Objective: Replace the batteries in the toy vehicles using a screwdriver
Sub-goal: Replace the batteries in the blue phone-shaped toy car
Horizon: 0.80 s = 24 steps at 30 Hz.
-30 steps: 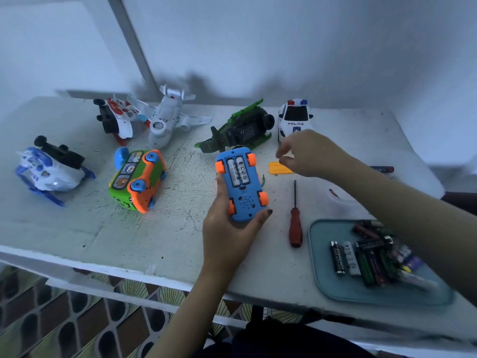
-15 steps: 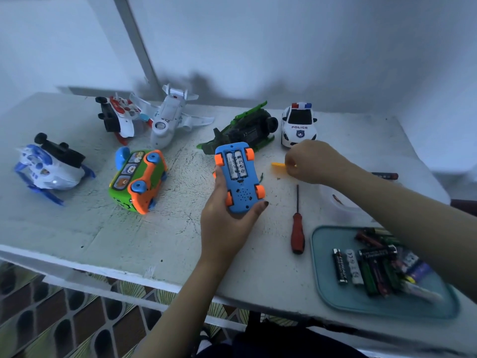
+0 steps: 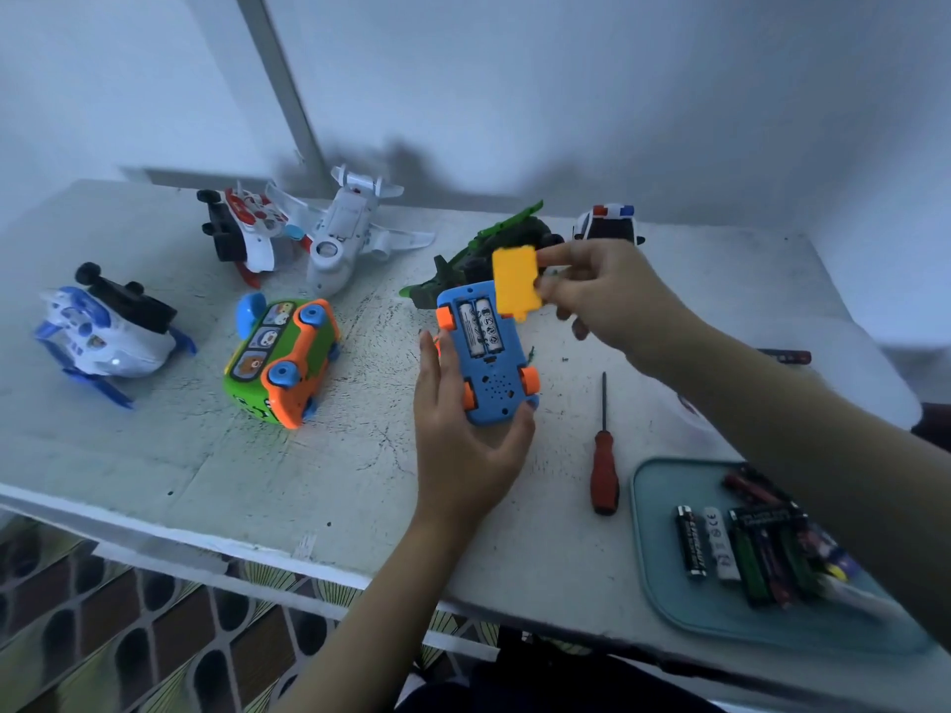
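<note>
Head view: in the middle of the frame, the upside-down blue toy car (image 3: 486,352) is held in the grip of the left hand (image 3: 463,455). The yellow cover (image 3: 516,277) is pinched by the right hand (image 3: 612,295) just above it. The screwdriver (image 3: 603,455) is laid on the tabletop (image 3: 309,470) nearby.

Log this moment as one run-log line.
left hand: holds blue car upside down | bay open, two batteries in | right hand: pinches yellow cover | screwdriver: on table

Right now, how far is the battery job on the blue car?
Done: two batteries sit in the open compartment of the blue car, which the left hand holds underside up. In hand: the right hand pinches the yellow cover just above that compartment. Left: fitting the cover and screwing it down; the screwdriver lies on the table.
</note>
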Each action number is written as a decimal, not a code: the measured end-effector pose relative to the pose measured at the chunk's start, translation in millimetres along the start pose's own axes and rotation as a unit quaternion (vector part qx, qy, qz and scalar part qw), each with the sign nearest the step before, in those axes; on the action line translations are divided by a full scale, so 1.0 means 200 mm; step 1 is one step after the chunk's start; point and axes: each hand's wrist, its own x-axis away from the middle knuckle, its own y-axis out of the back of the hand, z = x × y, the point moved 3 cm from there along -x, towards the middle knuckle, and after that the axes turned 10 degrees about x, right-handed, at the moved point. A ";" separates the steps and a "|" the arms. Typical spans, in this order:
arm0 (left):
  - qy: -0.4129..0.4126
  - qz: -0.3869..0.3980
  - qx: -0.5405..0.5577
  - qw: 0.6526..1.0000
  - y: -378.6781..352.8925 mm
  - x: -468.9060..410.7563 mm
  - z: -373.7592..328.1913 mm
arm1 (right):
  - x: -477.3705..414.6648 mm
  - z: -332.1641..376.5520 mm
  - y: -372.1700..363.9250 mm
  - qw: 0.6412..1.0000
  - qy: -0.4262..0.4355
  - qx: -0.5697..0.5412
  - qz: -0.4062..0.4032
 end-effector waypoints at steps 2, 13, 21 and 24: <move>-0.017 -0.005 0.001 1.000 0.00 0.00 0.00 | 0.01 -0.01 -0.05 0.998 -0.034 -0.014 0.044; -0.031 0.005 0.044 0.999 0.01 -0.01 0.00 | -0.03 -0.04 -0.12 0.993 -0.089 0.001 0.072; -0.045 0.011 0.036 0.998 0.01 0.00 0.01 | -0.03 -0.03 -0.11 0.991 -0.097 0.004 0.091; -0.046 0.012 0.030 0.998 0.01 0.00 0.00 | -0.03 -0.03 -0.10 0.990 -0.104 0.003 0.090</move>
